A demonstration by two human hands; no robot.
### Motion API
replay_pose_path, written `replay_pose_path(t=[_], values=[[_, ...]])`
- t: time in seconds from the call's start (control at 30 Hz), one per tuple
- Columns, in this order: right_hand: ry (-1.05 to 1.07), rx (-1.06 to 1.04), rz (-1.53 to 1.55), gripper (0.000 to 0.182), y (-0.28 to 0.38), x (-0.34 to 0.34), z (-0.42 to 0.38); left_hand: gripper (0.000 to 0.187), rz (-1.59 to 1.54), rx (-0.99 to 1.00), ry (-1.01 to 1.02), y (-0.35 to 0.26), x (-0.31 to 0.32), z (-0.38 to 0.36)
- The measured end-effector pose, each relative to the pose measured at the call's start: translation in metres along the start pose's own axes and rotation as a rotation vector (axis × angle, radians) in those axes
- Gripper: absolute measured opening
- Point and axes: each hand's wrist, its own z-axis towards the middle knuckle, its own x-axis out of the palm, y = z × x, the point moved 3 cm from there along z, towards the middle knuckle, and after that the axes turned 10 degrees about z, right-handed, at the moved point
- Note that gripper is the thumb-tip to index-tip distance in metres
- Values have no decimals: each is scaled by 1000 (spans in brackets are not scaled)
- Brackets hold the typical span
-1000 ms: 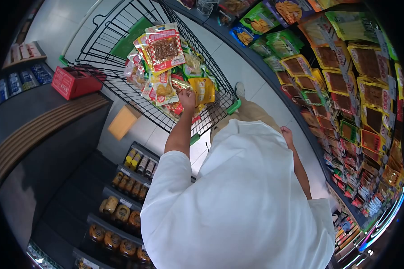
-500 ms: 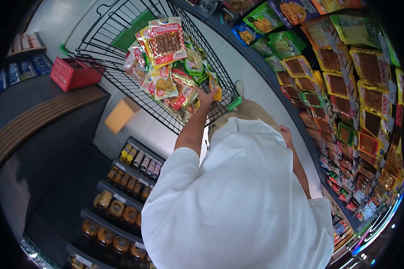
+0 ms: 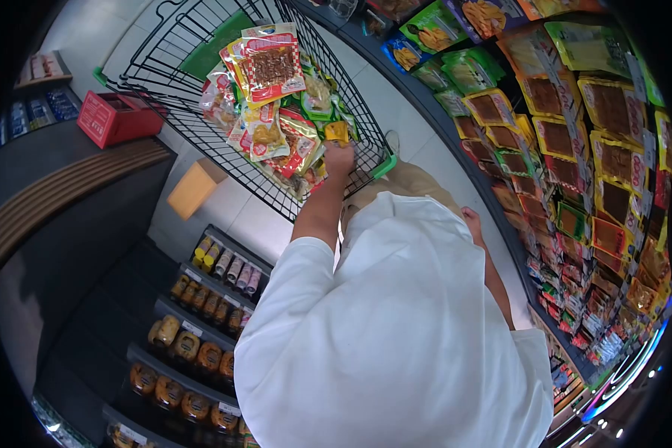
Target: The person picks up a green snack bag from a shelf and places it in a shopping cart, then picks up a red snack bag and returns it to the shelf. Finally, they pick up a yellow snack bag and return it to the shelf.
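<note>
How the left grip (image 3: 340, 156) meets the yellow packet (image 3: 337, 132) cannot be made out; only a small part of the packet shows beyond it. Right of centre, the right grip (image 3: 471, 222) is too small to read finger by finger. The cart (image 3: 384, 166) runs off the top edge. The white shirt (image 3: 396, 321) partly hides jars (image 3: 195, 405) at lower left. Small print on the shelf packets (image 3: 618, 160) is unreadable.

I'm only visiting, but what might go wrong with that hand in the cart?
First, the red-and-white packet lies on top of a heap of packets, so it might slide if those beneath get disturbed. Second, the left hand is at the yellow packet, near the wire end of the cart; it could perhaps scrape there.
</note>
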Motion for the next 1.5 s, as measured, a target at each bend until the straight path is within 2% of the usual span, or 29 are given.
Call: replay_pose_path(t=[0.03, 0.13, 0.17, 0.23, 0.27, 0.37, 0.43, 0.57, 0.63, 0.73, 0.93, 1.07, 1.2, 1.3, 1.4, 1.5], values=[[-1, 2, 3, 19, 0, -1, 0, 79, 7, 2, -7, 10, -1, 8], [-18, 66, 34, 19, 14, 5, -11, 67, -145, 277, -90, 28, -1, 22], [-26, 95, 50, 19, 24, 10, -15, 63, -189, 262, -109, 35, 1, 29], [-1, 24, 48, 19, 22, 10, -13, 54, -281, 235, -145, 39, 5, 40], [11, -11, 45, 19, 20, 9, -13, 50, -339, 239, -126, 43, 8, 43], [19, 68, 20, 19, 23, 10, -11, 37, -491, 236, -74, 43, -5, 44], [22, 26, -9, 19, 19, 10, -7, 28, -560, 218, -46, 53, 2, 63], [40, -8, -23, 19, 17, 10, -4, 21, -705, 124, 125, 68, 5, 73], [26, 25, -17, 19, 17, 10, -4, 19, -753, 96, 213, 62, -11, 56], [35, 43, -28, 20, 20, 12, -3, 22, -783, 129, 409, 48, -39, 28], [64, 17, -49, 19, 13, 9, 9, 31, -1160, 195, 538, 26, -106, -14], [45, 29, -43, 19, 13, 11, 14, 32, -1276, 210, 423, 8, -169, -53], [41, -13, -99, 19, 12, 11, 18, 35, -1366, 267, 285, 12, -197, -33], [41, 7, -76, 19, 17, 13, 15, 41, -1464, 378, 207, -25, -229, -48], [57, -26, -79, 18, 16, 13, 18, 45, -1518, 402, 255, -31, -235, -20], [56, -61, -104, 19, 26, 17, 9, 47, -1454, 430, 126, -24, -236, -4]])
